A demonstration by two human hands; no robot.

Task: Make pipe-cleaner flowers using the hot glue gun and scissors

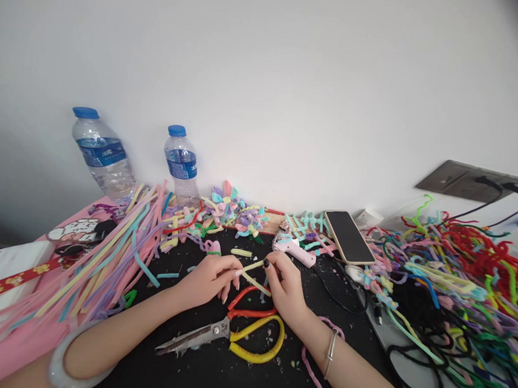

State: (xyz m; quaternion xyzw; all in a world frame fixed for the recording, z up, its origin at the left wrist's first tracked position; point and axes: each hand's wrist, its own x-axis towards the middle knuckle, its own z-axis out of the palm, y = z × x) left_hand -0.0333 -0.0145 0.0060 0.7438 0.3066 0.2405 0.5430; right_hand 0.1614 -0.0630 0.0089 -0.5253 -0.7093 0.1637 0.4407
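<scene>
Between my hands is a pale yellow pipe cleaner (254,267), bent into a narrow V with its point at the left. My left hand (214,277) pinches the bend between thumb and fingertips. My right hand (283,279) has thumb and forefinger closed on the end of the upper arm; the lower arm's end runs close to its fingers. Just below lie scissors (217,331) with one red and one yellow handle, blades pointing left, fuzz stuck on them. A short cut yellow piece (241,253) rests beyond my hands.
Long pastel pipe cleaners (108,255) pile at left, beside two water bottles (182,167). Finished fuzzy flowers (226,201) sit by the wall. A pink glue gun (297,253) and a phone (350,236) lie at right, near a tangled multicoloured heap (475,286) and a wall socket (455,180).
</scene>
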